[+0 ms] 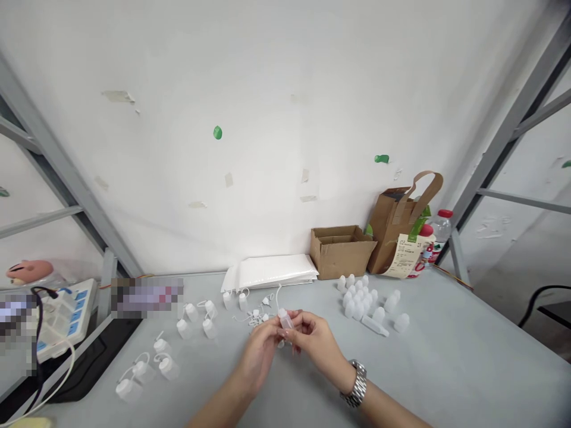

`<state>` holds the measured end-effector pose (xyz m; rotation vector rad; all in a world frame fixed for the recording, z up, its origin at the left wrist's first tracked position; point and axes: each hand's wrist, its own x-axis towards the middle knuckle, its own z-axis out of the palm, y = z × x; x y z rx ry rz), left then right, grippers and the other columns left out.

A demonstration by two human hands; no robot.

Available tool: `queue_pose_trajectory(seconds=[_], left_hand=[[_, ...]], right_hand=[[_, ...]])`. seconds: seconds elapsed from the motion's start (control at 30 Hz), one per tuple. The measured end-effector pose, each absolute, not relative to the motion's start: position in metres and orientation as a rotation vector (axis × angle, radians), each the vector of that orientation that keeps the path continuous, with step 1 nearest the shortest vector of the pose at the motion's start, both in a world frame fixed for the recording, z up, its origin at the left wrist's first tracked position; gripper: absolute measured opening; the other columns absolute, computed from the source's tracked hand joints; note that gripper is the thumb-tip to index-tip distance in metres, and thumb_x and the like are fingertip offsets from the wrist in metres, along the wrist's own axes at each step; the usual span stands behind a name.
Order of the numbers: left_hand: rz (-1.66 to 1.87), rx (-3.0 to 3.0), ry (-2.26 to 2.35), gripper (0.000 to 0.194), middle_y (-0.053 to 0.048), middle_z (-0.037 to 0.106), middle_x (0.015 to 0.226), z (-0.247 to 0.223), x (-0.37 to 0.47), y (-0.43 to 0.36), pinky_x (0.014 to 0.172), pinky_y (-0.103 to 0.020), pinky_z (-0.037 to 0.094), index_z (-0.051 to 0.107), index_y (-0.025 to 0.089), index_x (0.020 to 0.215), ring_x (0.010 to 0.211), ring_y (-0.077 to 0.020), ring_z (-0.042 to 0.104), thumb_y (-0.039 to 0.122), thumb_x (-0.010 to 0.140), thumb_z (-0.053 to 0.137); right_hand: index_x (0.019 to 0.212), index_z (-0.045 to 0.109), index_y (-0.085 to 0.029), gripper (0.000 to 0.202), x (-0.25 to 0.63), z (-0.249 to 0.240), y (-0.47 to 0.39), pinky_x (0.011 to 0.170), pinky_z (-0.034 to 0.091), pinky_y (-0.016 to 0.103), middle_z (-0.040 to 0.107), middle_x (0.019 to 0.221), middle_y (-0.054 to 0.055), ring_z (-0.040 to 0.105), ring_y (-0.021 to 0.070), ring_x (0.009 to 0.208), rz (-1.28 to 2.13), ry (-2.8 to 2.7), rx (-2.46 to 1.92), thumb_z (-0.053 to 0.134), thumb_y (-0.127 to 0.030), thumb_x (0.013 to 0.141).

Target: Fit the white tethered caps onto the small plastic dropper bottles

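Close to the table's middle, my left hand (261,351) and my right hand (314,336) meet around one small translucent squeeze bottle (286,320). Its white cap points up, and a thin strap rises from it. Fingers of both hands are closed on the bottle's body, hiding its lower part. Just behind my left hand lies a loose pile of white caps with straps (256,316). Capped bottles (169,367) with looped straps stand scattered to the left. To the right is a cluster of several bare bottles (359,297), with one bottle (375,326) lying on its side.
Against the wall are white padded envelopes (276,270), an open cardboard box (341,258), a brown paper bag (388,229) and a red-capped water bottle (441,226). At left lie a dark flat panel (96,356) and a compartment case (66,315) with cables.
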<state>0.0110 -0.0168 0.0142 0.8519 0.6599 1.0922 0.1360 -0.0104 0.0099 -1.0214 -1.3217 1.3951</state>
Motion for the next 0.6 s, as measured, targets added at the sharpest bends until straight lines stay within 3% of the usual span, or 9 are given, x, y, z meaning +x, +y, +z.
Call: queue_pose_trajectory(seconds=[0.23, 0.4, 0.6], left_hand=[[1.180, 0.800, 0.706, 0.034, -0.009, 0.066, 0.109, 0.013, 0.003, -0.016, 0.100, -0.039, 0.028, 0.064, 0.018, 0.107, 0.113, -0.0264, 0.051, 0.025, 0.075, 0.052], [1.181, 0.793, 0.796, 0.026, -0.011, 0.068, 0.105, 0.016, 0.006, -0.017, 0.099, -0.039, 0.032, 0.068, 0.016, 0.095, 0.111, -0.0278, 0.053, 0.029, 0.074, 0.061], [1.173, 0.801, 0.772, 0.024, -0.011, 0.067, 0.107, 0.012, 0.009, -0.018, 0.098, -0.041, 0.033, 0.068, 0.016, 0.094, 0.112, -0.0286, 0.052, 0.029, 0.075, 0.060]], right_hand=[[0.067, 0.053, -0.018, 0.018, 0.139, 0.003, -0.016, 0.055, 0.043, 0.023, 0.055, 0.064, -0.002, 0.050, 0.0113, 0.058, 0.777, -1.586, -1.145, 0.063, -0.032, 0.075], [0.071, 0.050, -0.019, 0.015, 0.138, -0.004, -0.019, 0.053, 0.044, 0.022, 0.054, 0.067, -0.001, 0.050, 0.0114, 0.057, 0.489, -1.732, -1.145, 0.056, -0.028, 0.082], [0.081, 0.050, -0.020, 0.007, 0.135, -0.011, -0.022, 0.055, 0.046, 0.026, 0.053, 0.071, 0.002, 0.052, 0.0150, 0.061, 0.144, -1.869, -1.098, 0.046, -0.019, 0.087]])
